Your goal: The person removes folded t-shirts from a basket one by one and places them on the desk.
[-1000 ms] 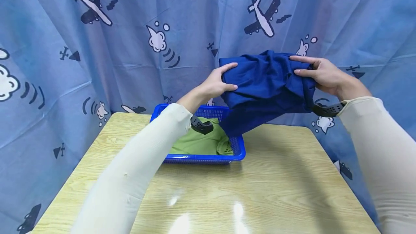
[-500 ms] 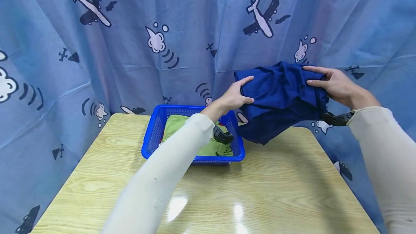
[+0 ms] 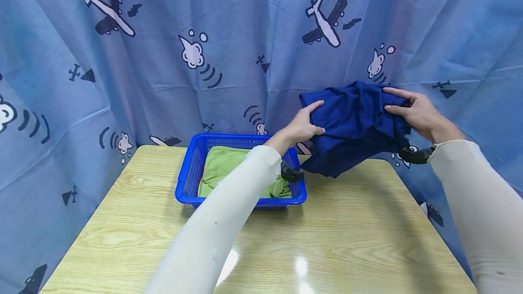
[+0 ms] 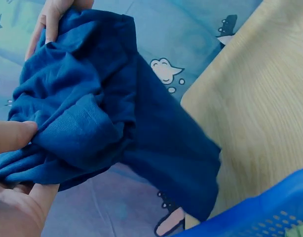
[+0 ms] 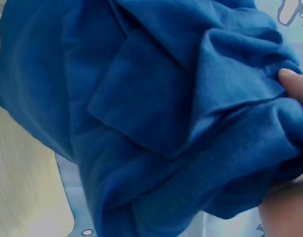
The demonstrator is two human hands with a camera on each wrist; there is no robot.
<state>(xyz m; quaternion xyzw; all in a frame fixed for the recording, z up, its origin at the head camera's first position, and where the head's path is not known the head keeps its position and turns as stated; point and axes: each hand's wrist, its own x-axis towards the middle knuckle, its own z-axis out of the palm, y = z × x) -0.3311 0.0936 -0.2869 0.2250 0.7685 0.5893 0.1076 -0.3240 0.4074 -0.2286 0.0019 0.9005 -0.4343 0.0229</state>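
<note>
A dark blue garment (image 3: 349,117), bunched and creased, hangs in the air between both hands at the right of the basket. My left hand (image 3: 301,127) grips its left end, thumb on the near face and fingers partly hidden by the fabric. At its right end my right hand (image 3: 421,113) holds it the same way. A loose flap droops below the bundle, its tip close beside the basket's right rim. In the left wrist view this garment (image 4: 87,103) shows thick folds with the flap hanging out over the table; in the right wrist view the fabric (image 5: 141,94) fills most of the picture.
A blue plastic basket (image 3: 182,178) stands at the back of the wooden table (image 3: 351,226), with a green garment (image 3: 220,167) lying in it and a bit of red at its left edge. A patterned blue curtain (image 3: 229,26) hangs behind the table. My left forearm passes over the basket.
Both hands have carried the blue garment right and lower. Its hanging flap, earlier overlapping the basket, now droops right of it. In the last half second the movement is slight.
</note>
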